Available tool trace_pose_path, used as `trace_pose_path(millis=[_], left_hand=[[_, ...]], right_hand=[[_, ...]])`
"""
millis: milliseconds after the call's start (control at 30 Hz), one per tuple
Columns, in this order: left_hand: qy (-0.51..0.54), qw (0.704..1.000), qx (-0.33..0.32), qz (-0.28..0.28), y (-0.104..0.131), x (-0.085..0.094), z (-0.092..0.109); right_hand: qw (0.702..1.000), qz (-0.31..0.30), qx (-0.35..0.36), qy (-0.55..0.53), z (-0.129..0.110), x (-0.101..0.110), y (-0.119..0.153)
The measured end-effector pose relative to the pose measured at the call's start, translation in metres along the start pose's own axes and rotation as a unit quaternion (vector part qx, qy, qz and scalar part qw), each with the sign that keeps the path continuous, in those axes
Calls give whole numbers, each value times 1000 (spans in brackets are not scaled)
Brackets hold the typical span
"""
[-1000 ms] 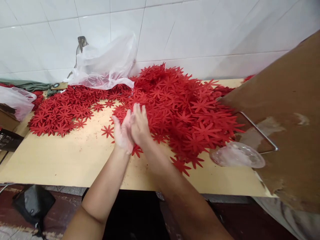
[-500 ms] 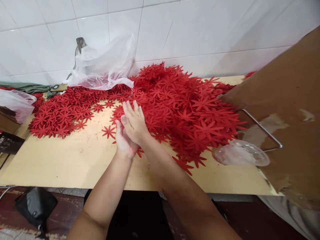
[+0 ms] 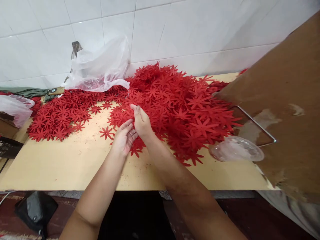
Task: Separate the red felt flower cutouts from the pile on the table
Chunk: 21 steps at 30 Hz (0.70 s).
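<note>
1. Red is the big flower pile [image 3: 180,115], spread across the table [image 3: 70,166].
2. At the pile's near edge, the left hand [image 3: 123,139] is held palm up, fingers loosely spread.
3. There too the right hand [image 3: 143,126] is held; whether anything is pinched cannot be told.
4. Right of the pile, a plastic dish [image 3: 236,149] is seen.

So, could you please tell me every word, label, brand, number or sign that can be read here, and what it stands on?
None can be read.
Black object at the left edge: faint marks, too blurred to read.
Dark bundle at lower left: one small mark, unreadable.
</note>
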<state>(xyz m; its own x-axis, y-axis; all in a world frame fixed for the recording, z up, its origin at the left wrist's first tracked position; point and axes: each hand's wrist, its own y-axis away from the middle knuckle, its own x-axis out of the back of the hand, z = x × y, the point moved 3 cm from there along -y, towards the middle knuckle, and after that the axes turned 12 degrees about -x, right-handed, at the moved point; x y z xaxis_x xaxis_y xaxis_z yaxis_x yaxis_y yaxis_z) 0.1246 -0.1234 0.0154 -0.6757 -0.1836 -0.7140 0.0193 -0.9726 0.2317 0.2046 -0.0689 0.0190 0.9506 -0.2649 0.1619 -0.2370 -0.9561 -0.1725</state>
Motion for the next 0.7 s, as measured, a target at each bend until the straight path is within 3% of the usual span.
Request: trace_pose_path(millis=[100,200,333,433,500,567,700], left_hand=[[11,1000,9,22,-8,5,0],[30,999,15,30,-12,9,4],[47,997,38,51,-10,11,9],[73,994,50,63,-6,8,10],[75,994,50,68,-4,4,9],[69,994,59,66,-3,0,8],[47,995,77,46,-1,-3,7]], right_hand=[[996,-36,-42,-73,0,9,-2],[998,-45,-20,-34,-8,38,4],[995,19,21,96,-22,109,23],[978,120,-33,168,-29,173,39],[953,175,-88,231,-32,210,49],[917,191,-129,326,-33,237,56],[817,103,-142,550,-26,261,56]])
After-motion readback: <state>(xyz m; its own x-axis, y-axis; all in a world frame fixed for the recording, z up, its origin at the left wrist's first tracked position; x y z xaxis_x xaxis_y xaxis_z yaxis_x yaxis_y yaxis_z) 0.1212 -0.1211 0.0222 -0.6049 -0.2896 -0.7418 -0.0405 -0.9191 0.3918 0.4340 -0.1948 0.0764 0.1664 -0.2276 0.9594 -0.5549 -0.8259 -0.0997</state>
